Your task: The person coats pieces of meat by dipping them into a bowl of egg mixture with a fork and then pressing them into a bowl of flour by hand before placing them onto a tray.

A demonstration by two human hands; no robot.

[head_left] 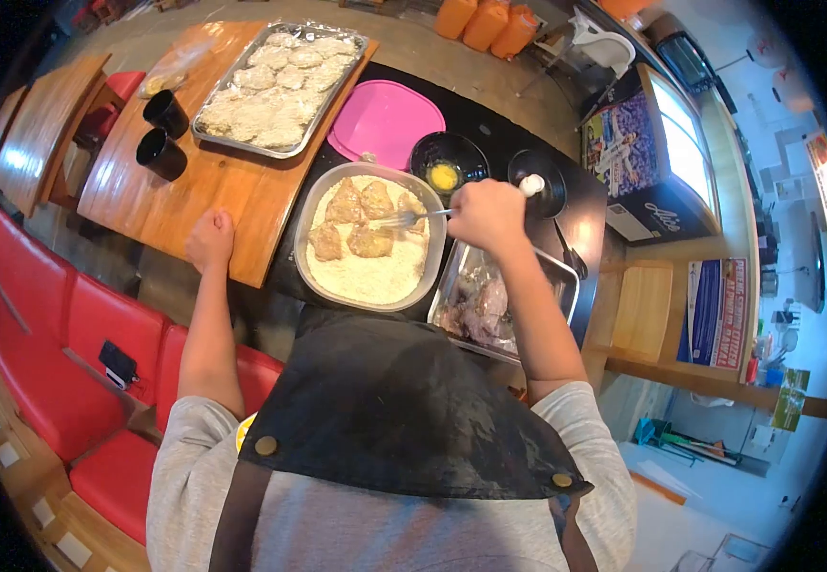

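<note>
My right hand (488,217) is closed round the handle of a fork (420,217), whose head lies over the meat pieces (372,240) in a white tub of pale crumbs (366,282). My left hand (210,238) rests closed on the edge of the wooden table (242,214); nothing shows in it. Behind the tub are a pink lid (387,122) and a black bowl with yellow egg (444,175). A metal tray of raw meat (480,310) sits to the right, partly under my right forearm.
A foil-lined tray of crumbed pieces (280,86) stands on the wooden table, beside two black cups (162,154). Further right are a black pan (549,186) with a white object and a boxed display (656,157). Red seats (113,324) line the left.
</note>
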